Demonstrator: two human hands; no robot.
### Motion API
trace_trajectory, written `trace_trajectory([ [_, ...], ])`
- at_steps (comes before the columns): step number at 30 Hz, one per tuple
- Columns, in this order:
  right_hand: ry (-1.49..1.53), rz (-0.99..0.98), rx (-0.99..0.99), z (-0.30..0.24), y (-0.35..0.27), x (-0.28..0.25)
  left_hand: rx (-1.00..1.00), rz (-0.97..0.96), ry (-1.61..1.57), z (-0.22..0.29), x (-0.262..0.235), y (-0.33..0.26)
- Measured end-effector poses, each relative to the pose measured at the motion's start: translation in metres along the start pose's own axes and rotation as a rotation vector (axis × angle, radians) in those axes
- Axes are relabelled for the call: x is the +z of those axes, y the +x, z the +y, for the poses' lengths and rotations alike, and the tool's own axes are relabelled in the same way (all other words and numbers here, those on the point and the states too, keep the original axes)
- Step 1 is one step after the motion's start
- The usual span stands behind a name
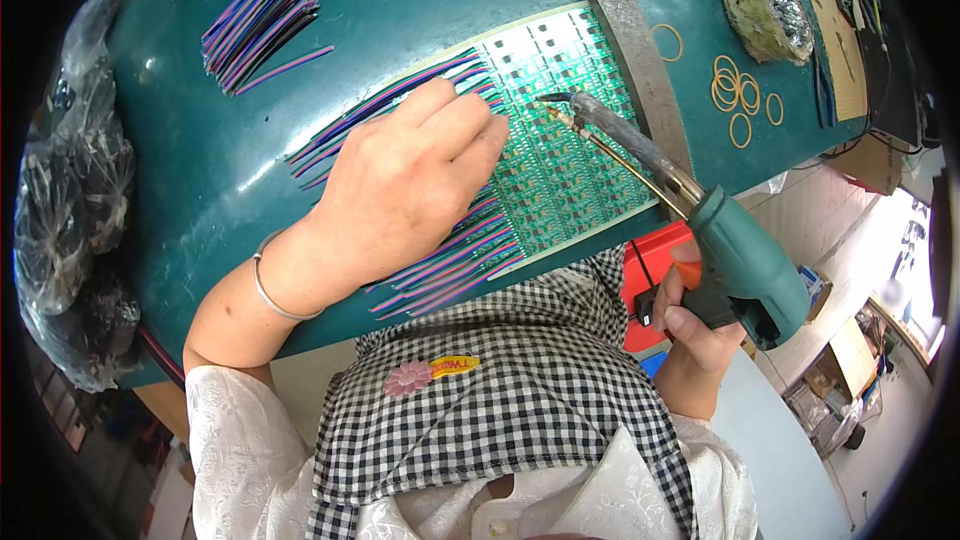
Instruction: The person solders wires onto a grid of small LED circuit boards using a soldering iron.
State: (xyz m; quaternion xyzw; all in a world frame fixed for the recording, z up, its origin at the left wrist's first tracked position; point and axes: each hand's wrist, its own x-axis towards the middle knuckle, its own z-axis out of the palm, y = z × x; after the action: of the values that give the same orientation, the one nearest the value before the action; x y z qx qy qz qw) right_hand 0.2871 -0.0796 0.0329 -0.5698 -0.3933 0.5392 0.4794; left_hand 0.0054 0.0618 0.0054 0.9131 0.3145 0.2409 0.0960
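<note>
A panel of small green circuit boards (565,155) lies on the green work surface (190,230). Rows of thin multicoloured wires (450,262) reach its left edge. Over that edge my left hand (415,175) is closed, fingertips pinched together; what they hold is hidden beneath them. My right hand (700,335) grips the handle of a green soldering gun (755,255) with an orange trigger. Its dark tip and thin brass-coloured tube point left, above the middle of the panel. A heavy grey metal bar (637,65) lies along the panel's right edge.
A bundle of loose wires (262,25) lies at the far left. Clear plastic bags (75,180) line the left edge. On the right are several rubber bands (738,88) and a round, tape-wrapped object (767,17). Something red (645,265) stands below the table edge near the gun.
</note>
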Motion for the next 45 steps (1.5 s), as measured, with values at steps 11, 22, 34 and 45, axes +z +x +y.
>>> trace_trajectory([
  [11, 0.079, 0.016, -0.075, 0.003, -0.001, -0.003, -0.078, -0.117, 0.004, 0.006, -0.023, 0.003],
  [22, 0.074, 0.001, -0.097, 0.004, 0.001, -0.007, -0.528, 0.028, 0.147, -0.078, -0.045, -0.026],
  [34, 0.067, -0.134, -0.091, 0.004, -0.005, -0.017, -0.213, 0.045, -0.269, 0.005, -0.025, 0.006],
  [45, -0.038, -0.031, -0.018, 0.014, -0.021, -0.013, -0.032, 0.085, -0.165, 0.002, 0.005, -0.001],
])
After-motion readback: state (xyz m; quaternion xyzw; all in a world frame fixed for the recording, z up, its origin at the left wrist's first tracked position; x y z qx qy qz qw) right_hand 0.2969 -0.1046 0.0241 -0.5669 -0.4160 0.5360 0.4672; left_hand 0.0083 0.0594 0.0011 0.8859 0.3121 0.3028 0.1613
